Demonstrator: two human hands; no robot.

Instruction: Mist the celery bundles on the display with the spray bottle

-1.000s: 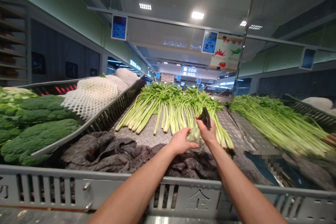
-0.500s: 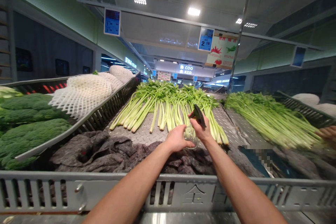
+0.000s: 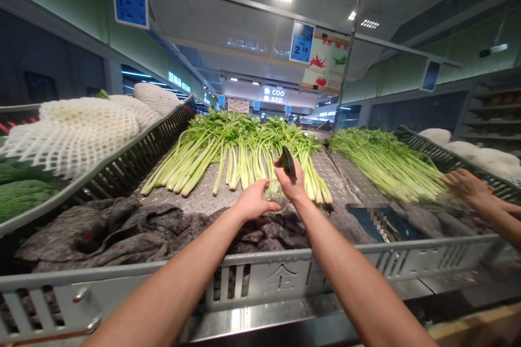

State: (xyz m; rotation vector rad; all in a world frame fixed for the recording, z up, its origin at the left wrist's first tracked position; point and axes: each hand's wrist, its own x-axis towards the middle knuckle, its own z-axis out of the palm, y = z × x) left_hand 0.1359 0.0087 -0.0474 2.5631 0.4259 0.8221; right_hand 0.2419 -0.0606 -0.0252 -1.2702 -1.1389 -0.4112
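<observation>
A bunch of long green celery stalks (image 3: 234, 160) lies spread on the chequered metal tray (image 3: 195, 200), leaves to the far end. My right hand (image 3: 292, 182) grips a dark flat item (image 3: 288, 164), too blurred to name, just above the near stalk ends. My left hand (image 3: 256, 200) closes on a clear plastic bag (image 3: 275, 195) that hangs between both hands. The bag looks to hold something pale green, though its contents are hard to make out.
Broccoli (image 3: 22, 192) and white foam-netted produce (image 3: 69, 135) fill a slatted bin on the left. Dark wet cloths (image 3: 93, 233) line the stall's front, behind a metal rail (image 3: 260, 274). Another person's hand (image 3: 468, 187) reaches toward a second celery pile (image 3: 386, 165) on the right.
The whole view has swung, so the stall sits further left and higher in the picture. The other person's hand has come further into view on the right. My hands keep their hold.
</observation>
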